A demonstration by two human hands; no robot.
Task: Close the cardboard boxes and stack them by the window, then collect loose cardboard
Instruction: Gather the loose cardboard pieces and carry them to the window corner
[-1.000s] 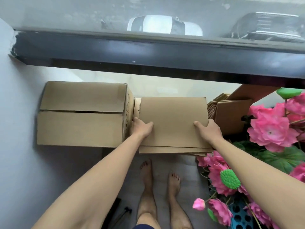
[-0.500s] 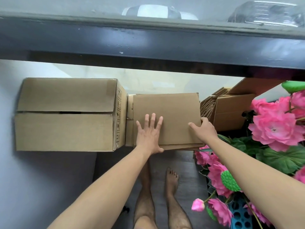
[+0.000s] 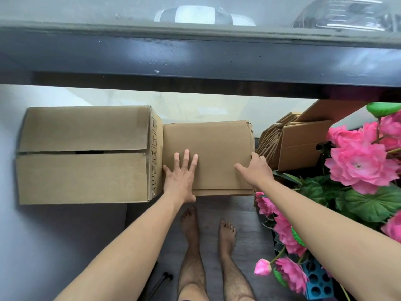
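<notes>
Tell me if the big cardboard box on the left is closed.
Closed, untaped: the big cardboard box has both top flaps folded flat, with a narrow dark gap between them.

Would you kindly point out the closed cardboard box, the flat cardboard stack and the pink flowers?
closed cardboard box (image 3: 82, 177), head view, on its near top flap.
flat cardboard stack (image 3: 217, 144), head view, on the bare top sheet between the hands.
pink flowers (image 3: 358, 165), head view, on the large bloom's centre.

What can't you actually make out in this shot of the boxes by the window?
- What the big box holds: its flaps nearly meet, the gap is dark.
- What the flat cardboard rests on: the top sheet and both hands, left and right, cover it.
- The open box at right: flowers and the window ledge hide part.
</notes>
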